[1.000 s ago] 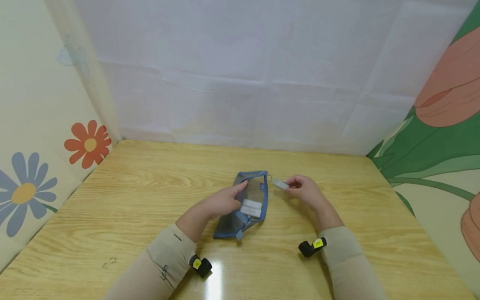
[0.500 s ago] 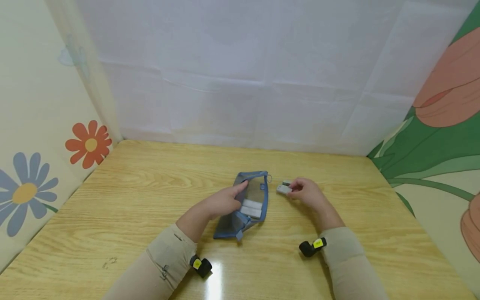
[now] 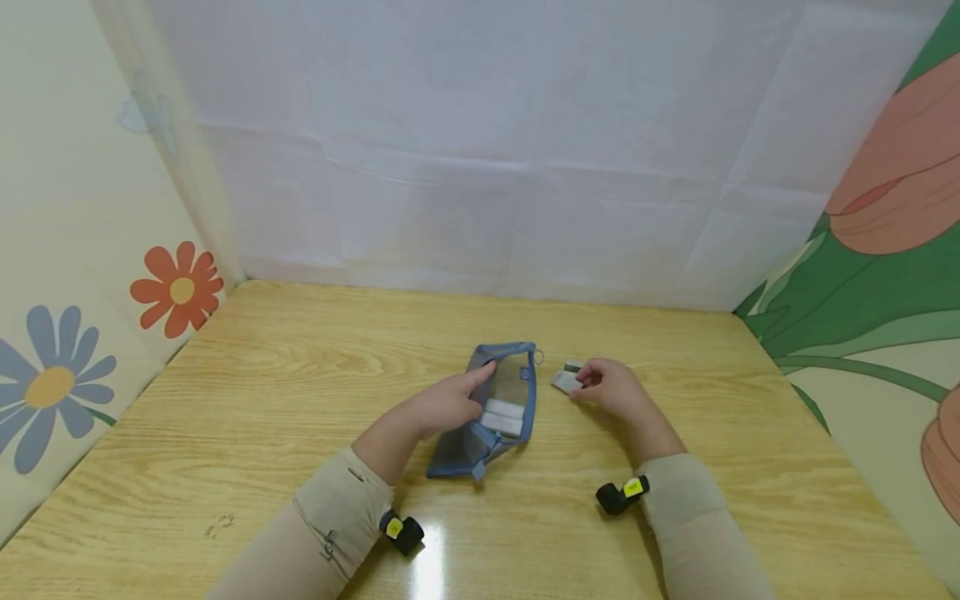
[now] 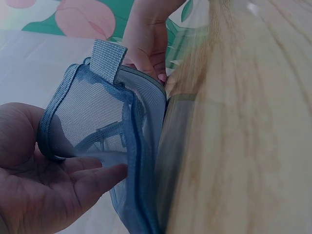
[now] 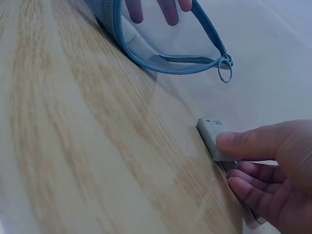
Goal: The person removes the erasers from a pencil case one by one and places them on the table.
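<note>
A blue mesh zip pouch (image 3: 457, 454) lies on the table with its mouth spread toward the right. Two small white blocks (image 3: 504, 408) are inside it. My left hand (image 3: 442, 406) holds the pouch's upper edge, fingers reaching into the mouth in the right wrist view. Right of the pouch, my right hand (image 3: 617, 390) pinches a small grey-white block (image 5: 210, 137) low at the tabletop, thumb on its face and fingers curled. Small dark markings show on its end. Another small block, greenish on top (image 3: 573, 366), lies just behind it, partly hidden by the fingers.
The wooden table (image 3: 300, 350) extends around the pouch and both hands. A white cloth (image 3: 480, 167) hangs along its back edge. Flower-painted walls stand at left and right. A metal ring (image 5: 224, 70) hangs from the pouch's zip end.
My right hand has brought the pinched block from beside the pouch's ring slightly right and down to the tabletop, turning it a little. The second block has come into view. The left hand stays put.
</note>
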Action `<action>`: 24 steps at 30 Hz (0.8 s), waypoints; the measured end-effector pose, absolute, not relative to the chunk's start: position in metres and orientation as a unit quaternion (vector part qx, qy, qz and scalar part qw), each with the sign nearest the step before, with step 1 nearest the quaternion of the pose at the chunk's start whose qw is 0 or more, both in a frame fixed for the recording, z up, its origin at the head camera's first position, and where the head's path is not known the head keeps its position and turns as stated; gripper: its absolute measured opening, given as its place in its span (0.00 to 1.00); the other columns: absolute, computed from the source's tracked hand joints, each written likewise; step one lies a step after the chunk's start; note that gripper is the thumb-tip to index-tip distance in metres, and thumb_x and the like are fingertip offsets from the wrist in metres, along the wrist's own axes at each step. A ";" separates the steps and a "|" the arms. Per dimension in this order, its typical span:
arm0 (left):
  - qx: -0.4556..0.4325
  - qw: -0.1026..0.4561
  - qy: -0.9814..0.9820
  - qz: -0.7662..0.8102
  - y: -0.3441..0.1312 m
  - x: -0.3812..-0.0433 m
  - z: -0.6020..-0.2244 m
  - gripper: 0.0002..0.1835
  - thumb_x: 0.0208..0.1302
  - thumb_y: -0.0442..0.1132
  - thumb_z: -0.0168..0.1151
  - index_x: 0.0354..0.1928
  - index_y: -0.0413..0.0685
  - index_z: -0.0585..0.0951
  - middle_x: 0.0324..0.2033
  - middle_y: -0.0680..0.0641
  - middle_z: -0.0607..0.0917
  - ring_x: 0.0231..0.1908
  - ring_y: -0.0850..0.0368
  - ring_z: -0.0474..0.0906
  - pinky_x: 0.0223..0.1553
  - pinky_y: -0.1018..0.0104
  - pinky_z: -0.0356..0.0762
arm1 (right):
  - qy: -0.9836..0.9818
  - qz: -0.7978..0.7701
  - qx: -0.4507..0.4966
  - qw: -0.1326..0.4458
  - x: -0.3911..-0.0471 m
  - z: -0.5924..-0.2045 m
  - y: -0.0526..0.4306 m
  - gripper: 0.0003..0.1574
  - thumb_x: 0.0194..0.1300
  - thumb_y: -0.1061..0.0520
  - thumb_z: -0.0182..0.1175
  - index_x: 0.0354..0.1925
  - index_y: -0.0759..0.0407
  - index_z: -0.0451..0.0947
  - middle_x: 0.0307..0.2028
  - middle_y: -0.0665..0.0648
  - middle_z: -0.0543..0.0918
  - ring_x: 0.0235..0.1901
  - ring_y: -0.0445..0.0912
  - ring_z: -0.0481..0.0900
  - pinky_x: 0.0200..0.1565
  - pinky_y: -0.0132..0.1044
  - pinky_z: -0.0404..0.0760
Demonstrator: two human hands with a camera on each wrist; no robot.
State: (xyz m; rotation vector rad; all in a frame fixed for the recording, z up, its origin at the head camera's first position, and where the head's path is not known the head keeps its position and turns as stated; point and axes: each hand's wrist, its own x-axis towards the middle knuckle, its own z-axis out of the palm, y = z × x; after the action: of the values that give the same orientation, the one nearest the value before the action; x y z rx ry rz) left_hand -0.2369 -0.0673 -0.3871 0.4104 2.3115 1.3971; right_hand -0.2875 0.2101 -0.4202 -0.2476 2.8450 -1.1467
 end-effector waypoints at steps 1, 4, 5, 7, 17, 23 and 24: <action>0.147 0.203 0.829 0.501 -0.067 -0.237 -0.387 0.43 0.51 0.21 0.47 0.71 0.51 0.50 0.69 0.46 0.51 0.65 0.53 0.48 0.56 0.56 0.58 | 0.924 -0.372 -0.078 0.034 -0.287 -0.420 0.210 0.14 0.49 0.59 0.68 0.34 0.62 0.77 0.32 0.56 0.79 0.33 0.47 0.73 0.37 0.37 0.71; 0.149 0.203 0.827 0.503 -0.067 -0.237 -0.387 0.43 0.51 0.21 0.47 0.71 0.50 0.49 0.69 0.47 0.51 0.65 0.53 0.48 0.56 0.56 0.58 | 0.922 -0.377 -0.074 0.038 -0.288 -0.420 0.211 0.14 0.50 0.58 0.67 0.35 0.62 0.77 0.33 0.56 0.79 0.34 0.47 0.74 0.37 0.37 0.71; 0.150 0.204 0.826 0.504 -0.067 -0.237 -0.387 0.43 0.51 0.21 0.47 0.71 0.50 0.49 0.70 0.47 0.51 0.65 0.53 0.48 0.57 0.56 0.58 | 0.921 -0.380 -0.072 0.039 -0.288 -0.420 0.211 0.14 0.50 0.58 0.67 0.35 0.62 0.77 0.33 0.56 0.79 0.34 0.47 0.74 0.37 0.37 0.72; 0.151 0.205 0.824 0.506 -0.067 -0.237 -0.387 0.43 0.51 0.21 0.46 0.71 0.50 0.49 0.70 0.47 0.50 0.65 0.54 0.48 0.56 0.56 0.58 | 0.919 -0.387 -0.070 0.039 -0.289 -0.421 0.212 0.14 0.51 0.57 0.66 0.36 0.62 0.77 0.33 0.57 0.79 0.33 0.47 0.74 0.36 0.36 0.73; 0.154 0.203 0.825 0.504 -0.067 -0.237 -0.387 0.43 0.51 0.21 0.46 0.71 0.49 0.49 0.70 0.47 0.51 0.66 0.53 0.46 0.55 0.56 0.59 | 0.902 -0.430 -0.012 0.009 -0.290 -0.417 0.214 0.13 0.63 0.53 0.55 0.38 0.62 0.77 0.33 0.57 0.78 0.32 0.48 0.75 0.34 0.37 0.73; 0.157 0.205 0.822 0.507 -0.068 -0.237 -0.387 0.44 0.51 0.21 0.46 0.71 0.49 0.49 0.70 0.46 0.50 0.65 0.53 0.47 0.55 0.57 0.59 | 0.899 -0.437 -0.014 -0.025 -0.291 -0.414 0.213 0.14 0.63 0.53 0.55 0.38 0.63 0.77 0.34 0.58 0.79 0.33 0.48 0.73 0.37 0.37 0.71; 0.158 0.206 0.822 0.507 -0.068 -0.237 -0.387 0.43 0.51 0.21 0.46 0.71 0.49 0.48 0.70 0.46 0.50 0.66 0.53 0.47 0.55 0.56 0.59 | 0.901 -0.433 -0.018 -0.030 -0.291 -0.414 0.213 0.14 0.63 0.52 0.56 0.38 0.62 0.78 0.34 0.58 0.79 0.34 0.48 0.73 0.37 0.37 0.71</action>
State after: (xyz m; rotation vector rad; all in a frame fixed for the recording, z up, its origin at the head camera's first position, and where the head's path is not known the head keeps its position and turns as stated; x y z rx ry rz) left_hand -0.2373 -0.0684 -0.3872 0.4392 2.2906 1.4121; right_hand -0.2911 0.2129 -0.4137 -0.0571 2.8847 -1.3859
